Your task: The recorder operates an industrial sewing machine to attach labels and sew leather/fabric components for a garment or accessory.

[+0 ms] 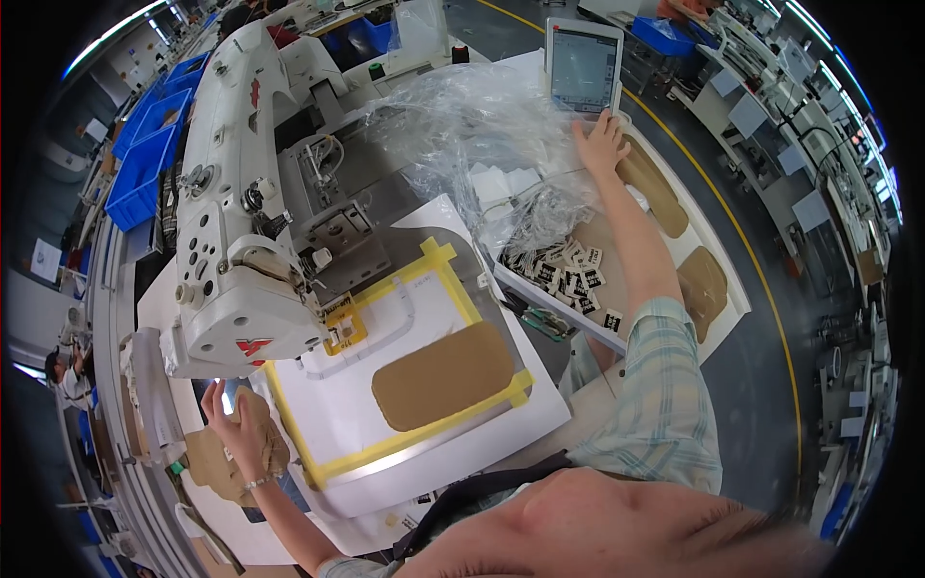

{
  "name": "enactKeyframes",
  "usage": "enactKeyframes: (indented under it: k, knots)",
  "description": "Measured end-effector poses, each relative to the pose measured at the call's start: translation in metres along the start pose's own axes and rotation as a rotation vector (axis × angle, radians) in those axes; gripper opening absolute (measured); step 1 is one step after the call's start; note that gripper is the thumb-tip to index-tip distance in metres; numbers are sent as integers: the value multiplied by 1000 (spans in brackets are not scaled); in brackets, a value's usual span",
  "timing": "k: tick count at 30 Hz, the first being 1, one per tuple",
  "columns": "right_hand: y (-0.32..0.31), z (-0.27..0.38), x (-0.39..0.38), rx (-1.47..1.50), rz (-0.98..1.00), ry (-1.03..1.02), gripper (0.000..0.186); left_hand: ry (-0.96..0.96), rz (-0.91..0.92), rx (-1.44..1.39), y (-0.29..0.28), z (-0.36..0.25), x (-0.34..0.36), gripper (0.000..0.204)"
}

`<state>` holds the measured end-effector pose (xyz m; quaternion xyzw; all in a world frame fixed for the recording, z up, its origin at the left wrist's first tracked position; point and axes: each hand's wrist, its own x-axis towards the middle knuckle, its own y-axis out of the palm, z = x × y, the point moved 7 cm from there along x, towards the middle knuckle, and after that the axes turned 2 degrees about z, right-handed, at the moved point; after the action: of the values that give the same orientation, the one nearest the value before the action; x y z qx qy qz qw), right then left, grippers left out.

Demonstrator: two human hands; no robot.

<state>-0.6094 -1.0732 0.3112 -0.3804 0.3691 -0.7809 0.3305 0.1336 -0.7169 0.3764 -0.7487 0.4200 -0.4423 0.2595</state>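
Note:
My right hand [600, 142] reaches far forward, fingers spread, touching the lower edge of a white touch-screen panel [582, 65]. My left hand [229, 420] is open at the lower left, resting over a stack of brown shaped pieces [214, 460] beside the white sewing machine [241, 212]. Under the machine head lies a clear template plate edged with yellow tape [438, 258]; a brown piece [443, 376] sits inside it. Small black-and-white labels [567, 275] lie in a heap by my right forearm.
Crumpled clear plastic film [482, 125] covers the table behind the labels. More brown pieces [655, 188] lie on the white side table at the right. Blue bins [145, 159] line the left. A yellow floor line [742, 241] curves past at the right.

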Motion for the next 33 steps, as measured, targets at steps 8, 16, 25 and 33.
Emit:
enactKeyframes:
  k: [8, 16, 25, 33]
  knots:
    - [-3, 1, -2, -2, -34, 1, 93, 16, 8, 15, 0, 4, -4, 40]
    - [-7, 10, -3, -32, -4, 3, 93, 17, -4, -3, -4, 14, -9, 40]
    - [-15, -10, -3, -94, 52, 31, 95, 33, 38, -50, -5, 3, -11, 40]
    - [-73, 18, -12, -83, -168, -236, 78, 6, 184, -135, 7, -12, -19, 39]
